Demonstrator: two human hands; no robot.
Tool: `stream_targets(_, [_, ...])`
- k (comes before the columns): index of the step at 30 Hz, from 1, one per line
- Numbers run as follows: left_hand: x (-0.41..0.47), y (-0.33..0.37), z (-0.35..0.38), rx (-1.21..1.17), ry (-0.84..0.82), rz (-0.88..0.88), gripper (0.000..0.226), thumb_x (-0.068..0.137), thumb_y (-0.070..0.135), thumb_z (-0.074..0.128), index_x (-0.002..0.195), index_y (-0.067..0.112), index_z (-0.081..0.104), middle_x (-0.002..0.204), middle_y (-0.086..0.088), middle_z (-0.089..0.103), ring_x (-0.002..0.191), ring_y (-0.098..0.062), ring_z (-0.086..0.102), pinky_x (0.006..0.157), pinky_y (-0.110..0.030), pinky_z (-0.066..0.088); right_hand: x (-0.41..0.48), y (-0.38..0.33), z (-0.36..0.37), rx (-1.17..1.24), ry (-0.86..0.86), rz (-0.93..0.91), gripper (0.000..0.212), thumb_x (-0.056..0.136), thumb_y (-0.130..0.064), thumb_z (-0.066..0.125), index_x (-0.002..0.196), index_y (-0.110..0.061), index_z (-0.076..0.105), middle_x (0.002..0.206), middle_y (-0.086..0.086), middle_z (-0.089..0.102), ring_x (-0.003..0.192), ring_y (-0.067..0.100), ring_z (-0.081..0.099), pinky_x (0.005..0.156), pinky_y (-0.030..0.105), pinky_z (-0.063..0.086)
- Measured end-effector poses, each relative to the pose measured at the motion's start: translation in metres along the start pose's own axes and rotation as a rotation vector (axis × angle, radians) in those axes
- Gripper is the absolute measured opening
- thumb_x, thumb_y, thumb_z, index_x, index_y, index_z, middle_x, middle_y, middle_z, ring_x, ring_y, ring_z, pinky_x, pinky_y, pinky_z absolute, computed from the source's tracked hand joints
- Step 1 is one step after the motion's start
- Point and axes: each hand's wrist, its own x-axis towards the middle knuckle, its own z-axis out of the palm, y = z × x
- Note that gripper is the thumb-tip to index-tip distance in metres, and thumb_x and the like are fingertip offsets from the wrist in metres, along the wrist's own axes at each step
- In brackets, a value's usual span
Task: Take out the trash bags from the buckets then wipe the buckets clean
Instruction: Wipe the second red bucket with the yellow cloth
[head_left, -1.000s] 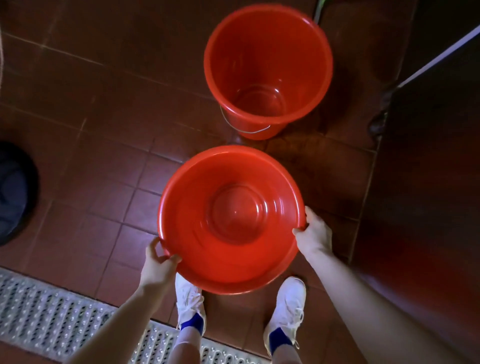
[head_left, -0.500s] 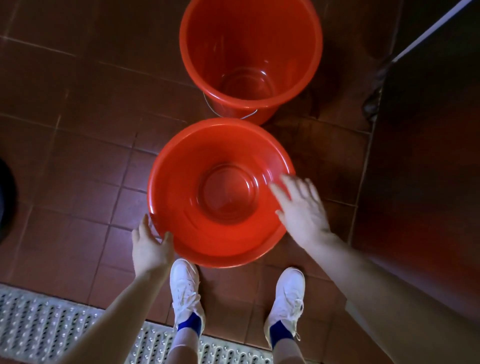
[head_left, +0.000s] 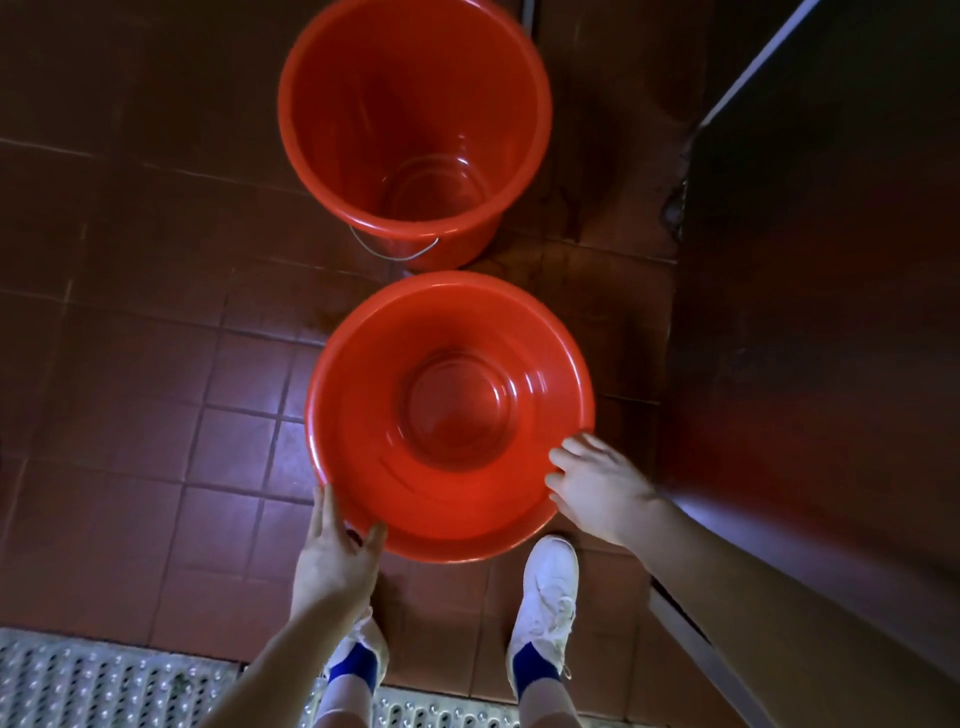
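A perforated metal drain grate (head_left: 78, 686) runs along the lower left edge of the dark red tiled floor (head_left: 130, 364). The left hand (head_left: 337, 551) is at the lower left rim of the wide red bucket (head_left: 447, 415). Its fingers (head_left: 324, 504) lie straight along the outside of the rim and the thumb is spread towards the underside, so the hand is released and touches the rim without clasping it. Below this hand is the left white shoe (head_left: 363, 644) with a blue sock. The wide red bucket is centred in front of the feet, mouth up, with its ribbed bottom visible. Whether it rests on the floor cannot be told. Just beyond it stands the tall red bucket (head_left: 410, 119), upright on the floor, with its wire handle (head_left: 395, 249) hanging down on the near side. The right white shoe (head_left: 548, 597) is below the wide bucket's lower right edge. The right hand (head_left: 597, 488) is at the lower right rim with its fingers (head_left: 566, 452) bent. The hand is blurred, so it cannot be told whether it grasps the rim. A dark panel (head_left: 831, 312) fills the right side.
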Motion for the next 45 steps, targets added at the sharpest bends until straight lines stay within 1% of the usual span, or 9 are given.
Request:
stream_targets(5, [-0.014,0.032,0.029,0.003,-0.054,0.054,0.082,0.093,0.037,0.059,0.158,0.023,0.01,0.163,-0.005,0.017,0.132,-0.036,0.048,0.103,-0.042,0.044,-0.039,0.024,0.01,-0.016,0.03,0.088,0.023,0.094,-0.031,0.05,0.101,-0.022,0.07,0.107,0.0,0.06,0.114,0.02,0.051,0.108,0.033,0.036])
stream_targets(9, [-0.024,0.056,0.05,0.036,-0.114,0.118,0.077,0.096,0.045,0.05,0.158,0.025,0.008,0.164,-0.002,0.013,0.144,-0.026,0.033,0.108,-0.039,0.039,-0.067,0.044,0.026,0.045,-0.167,0.191,0.032,0.099,-0.024,0.037,0.119,-0.021,0.062,0.129,0.0,0.05,0.13,0.021,0.037,0.115,0.035,0.024])
stream_targets(12, [-0.027,0.07,0.062,0.062,-0.207,0.119,0.075,0.097,0.046,0.046,0.157,0.028,0.006,0.164,-0.003,0.013,0.142,-0.028,0.036,0.109,-0.041,0.04,-0.083,0.057,0.034,0.073,-0.23,0.245,0.032,0.099,-0.025,0.04,0.125,-0.022,0.059,0.138,-0.002,0.046,0.134,0.019,0.033,0.116,0.034,0.02])
stream_targets(17, [-0.023,0.084,0.058,0.149,-0.279,0.114,0.07,0.099,0.046,0.04,0.157,0.027,0.006,0.164,-0.002,0.013,0.147,-0.025,0.026,0.113,-0.043,0.037,-0.087,0.059,0.028,0.076,-0.263,0.263,0.031,0.096,-0.029,0.047,0.123,-0.022,0.06,0.13,-0.001,0.051,0.126,0.019,0.041,0.114,0.034,0.022])
stream_targets(20, [-0.013,0.093,0.037,0.192,-0.263,0.088,0.066,0.098,0.045,0.044,0.156,0.027,0.017,0.16,0.001,0.026,0.137,-0.024,0.042,0.105,-0.039,0.041,-0.078,0.058,0.008,0.127,-0.223,0.285,0.03,0.094,-0.026,0.045,0.121,-0.022,0.058,0.125,0.001,0.053,0.122,0.021,0.046,0.109,0.032,0.029])
stream_targets(30, [0.08,0.169,-0.077,0.174,-0.01,0.116,0.064,0.096,0.031,0.055,0.153,0.021,0.029,0.149,-0.013,0.04,0.127,-0.035,0.05,0.099,-0.041,0.042,0.015,0.085,-0.134,0.182,0.154,0.276,0.035,0.096,-0.036,0.043,0.128,-0.027,0.051,0.13,0.0,0.05,0.124,0.023,0.043,0.105,0.034,0.033])
stream_targets(36, [0.163,0.206,-0.121,0.15,0.036,0.127,0.04,0.092,0.027,0.055,0.13,0.015,0.048,0.125,-0.016,0.049,0.111,-0.038,0.053,0.093,-0.044,0.046,0.115,0.096,-0.189,0.171,0.274,0.307,0.044,0.092,-0.036,0.05,0.134,-0.023,0.047,0.135,0.003,0.046,0.127,0.025,0.04,0.109,0.037,0.029])
stream_targets(40, [0.212,0.215,-0.143,0.173,0.027,0.173,0.056,0.094,0.034,0.054,0.145,0.016,0.038,0.148,-0.015,0.039,0.134,-0.035,0.039,0.108,-0.045,0.035,0.178,0.095,-0.201,0.2,0.271,0.307,0.044,0.094,-0.03,0.048,0.137,-0.024,0.045,0.142,0.002,0.041,0.135,0.024,0.032,0.116,0.041,0.019])
stream_targets(45, [0.246,0.215,-0.15,0.253,-0.028,0.16,0.073,0.095,0.044,0.052,0.154,0.013,0.023,0.162,-0.008,0.017,0.145,-0.031,0.025,0.118,-0.041,0.025,0.21,0.097,-0.191,0.176,0.165,0.312,0.051,0.097,-0.029,0.045,0.147,-0.025,0.034,0.151,0.0,0.034,0.146,0.025,0.017,0.119,0.046,0.006])
